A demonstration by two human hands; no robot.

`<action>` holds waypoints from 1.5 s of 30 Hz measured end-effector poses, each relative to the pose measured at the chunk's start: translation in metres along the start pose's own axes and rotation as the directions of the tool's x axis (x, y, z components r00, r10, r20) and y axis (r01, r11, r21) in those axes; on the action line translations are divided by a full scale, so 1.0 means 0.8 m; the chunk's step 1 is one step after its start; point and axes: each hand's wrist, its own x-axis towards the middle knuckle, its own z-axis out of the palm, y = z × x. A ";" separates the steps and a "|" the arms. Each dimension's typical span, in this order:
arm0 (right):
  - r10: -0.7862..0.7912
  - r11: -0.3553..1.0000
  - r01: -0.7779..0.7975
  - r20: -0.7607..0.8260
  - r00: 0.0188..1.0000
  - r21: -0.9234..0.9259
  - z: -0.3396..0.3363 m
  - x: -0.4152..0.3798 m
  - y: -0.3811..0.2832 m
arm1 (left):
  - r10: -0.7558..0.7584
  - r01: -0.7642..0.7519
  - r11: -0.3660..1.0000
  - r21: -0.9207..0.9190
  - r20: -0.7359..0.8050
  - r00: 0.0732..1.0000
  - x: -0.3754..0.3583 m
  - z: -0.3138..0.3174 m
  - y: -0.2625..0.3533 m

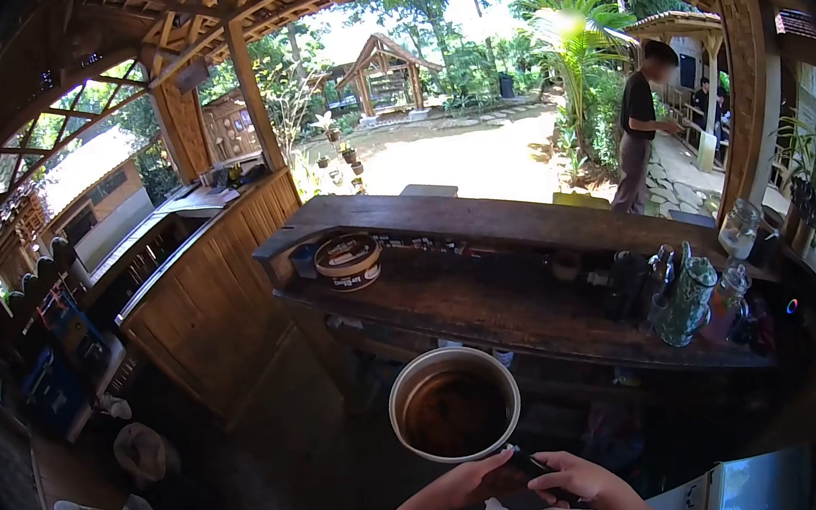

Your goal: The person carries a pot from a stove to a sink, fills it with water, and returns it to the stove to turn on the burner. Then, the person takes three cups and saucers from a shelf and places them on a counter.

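Close to my body, at the bottom of the head view, my left hand (474, 479) and my right hand (576, 478) both hold a small dark object (530, 465) between them. Fingers of both hands are bent around it, and what it is cannot be made out. Just beyond my hands is a round white tub (400, 419), open at the top, with dark brown contents (454, 411). The tub stands in front of the wooden counter (473, 298).
On the counter are a round brown-lidded tub (348, 262), a green speckled pitcher (687, 302) and glass jars (739, 229). A person (643, 122) stands outside at the right. A wooden cabinet (213, 307) is at the left, and a sack (142, 453) sits on the floor.
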 end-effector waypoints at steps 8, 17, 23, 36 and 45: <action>0.013 1.000 -0.013 0.068 0.998 0.001 0.001 0.016 -0.010 | 0.041 -0.041 0.999 0.018 -0.048 0.998 -0.007 -0.012 -0.001; 0.058 0.997 -0.051 0.107 0.993 -0.062 -0.012 0.020 -0.013 | 0.069 -0.073 0.996 -0.048 -0.084 0.994 -0.009 0.003 -0.002; 0.063 0.990 -0.044 0.145 0.987 -0.131 -0.023 0.023 -0.017 | 0.123 -0.133 0.986 -0.096 -0.102 0.987 -0.001 0.001 -0.009; 0.243 0.948 -0.144 0.352 0.904 -0.285 -0.012 0.072 -0.057 | 0.343 -0.382 0.910 -0.163 -0.226 0.912 -0.034 -0.012 -0.029; 0.327 0.893 -0.088 0.503 0.800 -0.441 0.104 0.177 -0.074 | 0.565 -0.657 0.750 -0.077 -0.442 0.696 -0.196 -0.053 -0.072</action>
